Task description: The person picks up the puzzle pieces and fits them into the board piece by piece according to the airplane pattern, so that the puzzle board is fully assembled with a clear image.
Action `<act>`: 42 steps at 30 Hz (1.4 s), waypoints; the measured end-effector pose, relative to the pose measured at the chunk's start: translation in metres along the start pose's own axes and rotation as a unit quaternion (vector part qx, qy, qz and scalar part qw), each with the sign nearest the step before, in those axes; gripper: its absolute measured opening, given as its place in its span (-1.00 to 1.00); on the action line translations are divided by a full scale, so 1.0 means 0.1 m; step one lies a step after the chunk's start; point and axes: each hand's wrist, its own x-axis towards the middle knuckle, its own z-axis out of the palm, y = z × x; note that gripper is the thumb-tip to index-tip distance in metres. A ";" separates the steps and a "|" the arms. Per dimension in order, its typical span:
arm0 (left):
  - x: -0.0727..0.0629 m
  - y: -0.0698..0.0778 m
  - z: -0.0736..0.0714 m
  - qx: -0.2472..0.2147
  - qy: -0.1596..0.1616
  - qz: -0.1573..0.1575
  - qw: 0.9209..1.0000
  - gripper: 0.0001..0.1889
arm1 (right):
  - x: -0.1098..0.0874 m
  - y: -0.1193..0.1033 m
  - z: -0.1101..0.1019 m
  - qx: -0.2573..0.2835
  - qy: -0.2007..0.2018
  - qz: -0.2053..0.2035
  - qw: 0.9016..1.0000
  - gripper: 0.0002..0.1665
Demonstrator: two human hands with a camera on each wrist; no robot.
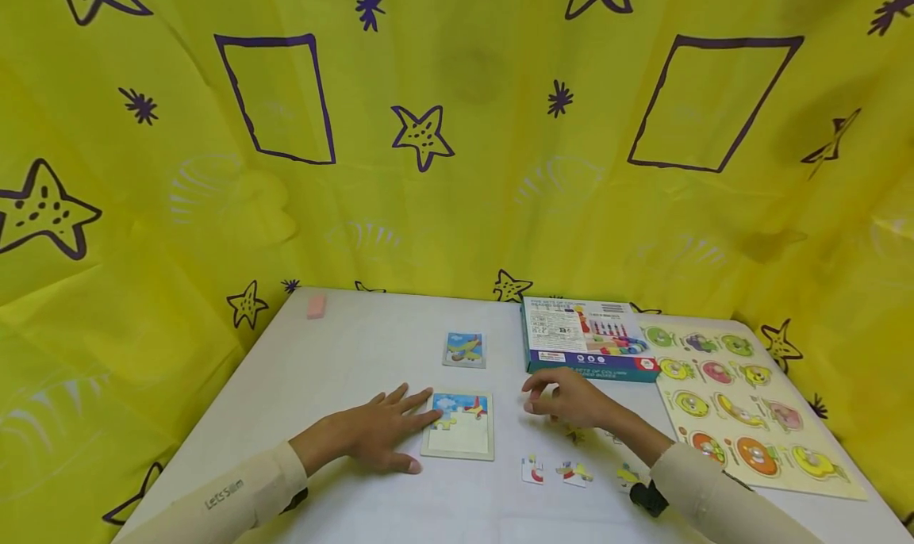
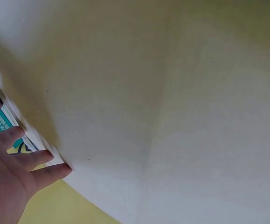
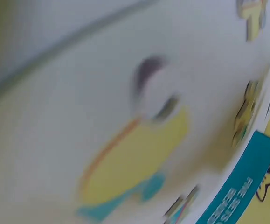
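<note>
My left hand [image 1: 378, 430] lies spread, partly over the left edge of the puzzle board [image 1: 467, 442]; my right hand [image 1: 574, 400] hovers right of it, loosely curled, nothing visible in its grasp. The loose pieces [image 1: 574, 472] lie nearer my body, closer to my right hand.

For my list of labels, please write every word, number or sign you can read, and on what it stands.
"FIVE SETS OF COLUMN": box, top
"SETS OF COLUMN", "BOXES": box, front side
"Lets Slim": left sleeve, slightly blurred
Other print on box: too small to read
</note>
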 end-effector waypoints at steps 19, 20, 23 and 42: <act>-0.03 0.04 -0.05 0.002 -0.005 -0.003 1.000 -0.14 | -0.50 0.23 -0.10 -0.092 0.047 0.107 0.989 -0.55; -0.03 0.04 -0.05 0.001 -0.005 -0.003 1.000 -0.14 | -0.50 0.23 -0.10 -0.095 0.050 0.109 0.988 -0.55; -0.04 0.05 -0.06 -0.001 -0.004 -0.001 1.000 -0.14 | -0.51 0.22 -0.09 -0.101 0.054 0.113 0.987 -0.55; -0.02 0.04 -0.04 0.001 0.000 0.003 1.000 -0.14 | -0.51 0.19 -0.05 -0.094 0.060 0.135 0.985 -0.56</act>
